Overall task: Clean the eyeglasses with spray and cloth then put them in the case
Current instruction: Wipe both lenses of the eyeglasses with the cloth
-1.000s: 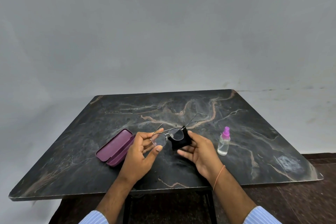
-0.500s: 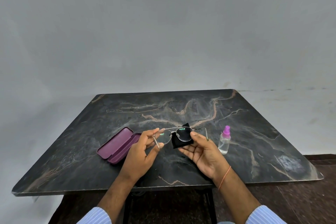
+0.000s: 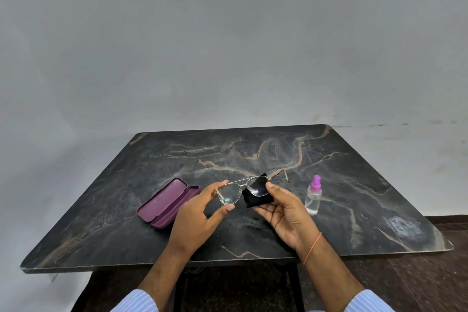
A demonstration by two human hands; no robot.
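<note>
eyeglasses (image 3: 244, 189) in both hands, cloth (image 3: 257, 200) behind lens

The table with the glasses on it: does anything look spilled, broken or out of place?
Nothing stands out. The spray bottle stands upright, the purple case lies open on the table, and the eyeglasses look intact, held between the left hand and the right hand with the black cloth.

Purple case (image 3: 168, 203), black cloth (image 3: 255, 201), pink-capped clear bottle (image 3: 314, 196), dark orange-veined marble table (image 3: 253, 154).
</note>
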